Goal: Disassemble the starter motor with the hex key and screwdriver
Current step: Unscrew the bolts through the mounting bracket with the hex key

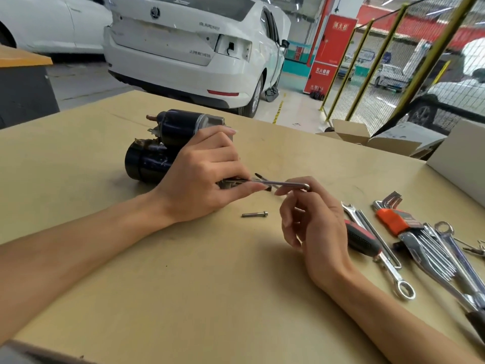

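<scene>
From the head camera, the starter motor point(157, 145) lies on its side on the tan table point(183, 285), toward the far left of the work area. It is made of two dark, glossy cylinders side by side, the nearer one ending in a round black cap, with a copper-coloured stud and rusty, grimy metal tabs between them and a grey metal housing at its right end. The left hand point(207, 172) rests over that right end, its fingers curled round the housing and steadying the shaft of the hex key point(275, 183). The key is a thin bright metal rod, lying nearly level, its tip hidden at the motor. The right hand point(312, 219) pinches the bent outer end of the key between thumb and forefinger, the other fingers loosely curled. A loose bolt point(254, 214) lies on the table between the two hands. To the right lie a red-and-black screwdriver point(363, 240), several wrenches point(388, 264) and a hex key set point(393, 219) in an orange holder.
</scene>
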`<action>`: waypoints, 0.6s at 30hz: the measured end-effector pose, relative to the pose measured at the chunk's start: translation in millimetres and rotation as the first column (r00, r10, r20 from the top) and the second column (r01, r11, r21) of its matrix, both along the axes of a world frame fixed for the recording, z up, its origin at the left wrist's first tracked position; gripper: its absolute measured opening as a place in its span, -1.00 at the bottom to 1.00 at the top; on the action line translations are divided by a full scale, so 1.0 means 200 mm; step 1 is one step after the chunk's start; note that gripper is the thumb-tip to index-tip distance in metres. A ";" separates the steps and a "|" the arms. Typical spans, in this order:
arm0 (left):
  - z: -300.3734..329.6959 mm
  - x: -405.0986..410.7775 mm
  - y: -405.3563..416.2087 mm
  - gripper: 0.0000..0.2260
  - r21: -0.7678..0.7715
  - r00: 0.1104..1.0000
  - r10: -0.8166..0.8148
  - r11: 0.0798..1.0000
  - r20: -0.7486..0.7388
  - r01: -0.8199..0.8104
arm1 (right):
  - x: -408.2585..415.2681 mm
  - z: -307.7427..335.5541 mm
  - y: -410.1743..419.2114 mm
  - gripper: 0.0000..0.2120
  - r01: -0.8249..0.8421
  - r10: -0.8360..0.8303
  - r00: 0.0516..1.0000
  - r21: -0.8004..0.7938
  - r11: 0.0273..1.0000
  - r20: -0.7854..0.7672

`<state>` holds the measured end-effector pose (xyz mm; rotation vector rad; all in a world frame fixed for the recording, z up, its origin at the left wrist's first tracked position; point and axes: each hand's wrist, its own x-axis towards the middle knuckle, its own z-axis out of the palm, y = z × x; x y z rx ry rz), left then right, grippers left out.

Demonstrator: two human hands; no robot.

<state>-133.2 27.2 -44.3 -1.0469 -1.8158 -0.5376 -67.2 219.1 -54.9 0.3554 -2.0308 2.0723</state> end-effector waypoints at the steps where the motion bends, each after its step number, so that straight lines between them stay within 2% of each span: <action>1: 0.00 0.00 0.00 -0.76 0.001 1.000 -0.003 1.000 0.000 0.003 | 0.00 0.00 0.00 -0.66 -0.001 0.001 1.000 0.000 1.000 0.010; 3: 0.00 0.00 0.00 -0.75 0.002 1.000 0.001 1.000 -0.003 -0.001 | 0.00 0.00 0.00 -0.64 0.013 -0.013 0.999 -0.003 1.000 0.051; 7: 0.00 0.00 -0.01 -0.72 -0.009 1.000 0.005 1.000 0.011 -0.005 | -0.02 0.01 0.01 -0.74 0.039 -0.021 0.975 -0.077 0.996 0.222; 10: 0.00 0.00 -0.01 -0.72 -0.024 1.000 -0.002 1.000 0.027 0.003 | -0.02 0.03 0.02 -0.56 -0.025 0.065 0.956 -0.142 0.990 0.286; 13: 0.01 0.01 -0.01 -0.73 -0.029 1.000 -0.005 1.000 0.023 0.006 | -0.01 0.04 0.01 -0.45 -0.111 0.152 0.952 -0.163 0.980 0.266; 18: 0.01 0.00 -0.02 -0.76 -0.049 1.000 -0.007 0.999 0.026 0.008 | 0.00 0.03 0.02 -0.64 -0.167 0.193 0.969 -0.171 0.971 0.151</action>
